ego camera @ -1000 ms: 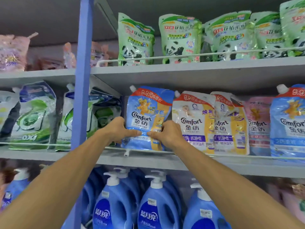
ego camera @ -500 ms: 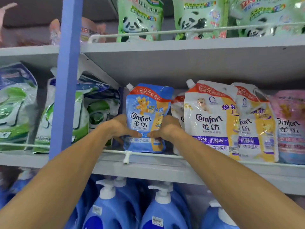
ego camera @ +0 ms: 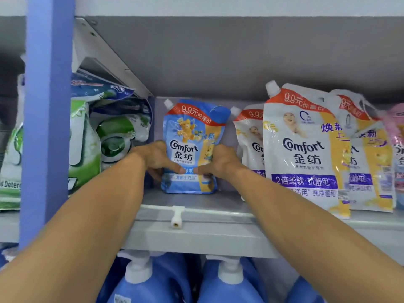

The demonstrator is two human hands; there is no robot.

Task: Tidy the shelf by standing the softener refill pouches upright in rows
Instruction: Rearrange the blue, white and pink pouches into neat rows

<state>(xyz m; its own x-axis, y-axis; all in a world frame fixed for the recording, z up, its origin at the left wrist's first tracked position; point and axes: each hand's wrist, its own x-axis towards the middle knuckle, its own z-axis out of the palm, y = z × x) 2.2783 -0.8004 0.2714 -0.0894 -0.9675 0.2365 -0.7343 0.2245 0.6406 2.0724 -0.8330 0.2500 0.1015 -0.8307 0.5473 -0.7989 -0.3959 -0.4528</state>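
Note:
A blue Comfort softener pouch point(ego camera: 192, 132) stands upright deep on the grey shelf point(ego camera: 196, 235), near the back wall. My left hand point(ego camera: 156, 159) grips its left edge and my right hand point(ego camera: 216, 161) grips its right edge, thumbs pressed on its front. To the right stand white-and-yellow Comfort pouches: one small at the back point(ego camera: 249, 141), a big one at the front point(ego camera: 306, 149), and another behind that one point(ego camera: 369, 160). A pink pouch point(ego camera: 396, 136) shows at the far right edge.
A blue upright post point(ego camera: 48, 119) stands left of my arms. Green and white detergent bags point(ego camera: 87, 145) fill the left bay. A white wire rail with a clip point(ego camera: 177, 215) runs along the shelf's front. Blue pump bottles point(ego camera: 142, 283) stand on the shelf below.
Both hands have pushed the blue pouch from the front rail back toward the shelf's rear wall. The camera has moved closer and lower, so the top shelf has left the view.

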